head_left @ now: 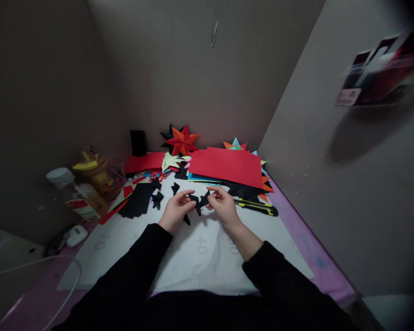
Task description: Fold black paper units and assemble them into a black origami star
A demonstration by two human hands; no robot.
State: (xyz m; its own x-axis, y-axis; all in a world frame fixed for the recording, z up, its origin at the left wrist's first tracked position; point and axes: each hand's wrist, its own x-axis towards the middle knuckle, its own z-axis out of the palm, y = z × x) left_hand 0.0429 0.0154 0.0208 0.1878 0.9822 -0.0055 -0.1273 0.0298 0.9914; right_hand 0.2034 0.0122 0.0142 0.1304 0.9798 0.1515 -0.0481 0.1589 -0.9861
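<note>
My left hand [177, 210] pinches a folded black paper piece [195, 202] between thumb and fingers. A second folded black paper piece [204, 198] is gripped by my right hand [222, 205]. The two pieces are held close together above the white sheet [196, 266]; whether they touch or interlock I cannot tell. More folded black pieces [157, 199] lie left of my hands, beside a stack of black paper [137, 200]. Just right of my right hand rests a yellow and black utility knife [258, 207].
Red paper sheets [227, 164] are stacked behind my hands. A red and orange paper star [182, 140] leans at the wall. On the left stand a yellow-lidded cup [91, 168], a white-capped bottle [60, 176] and a white case [76, 235]. Walls enclose the table [317, 248].
</note>
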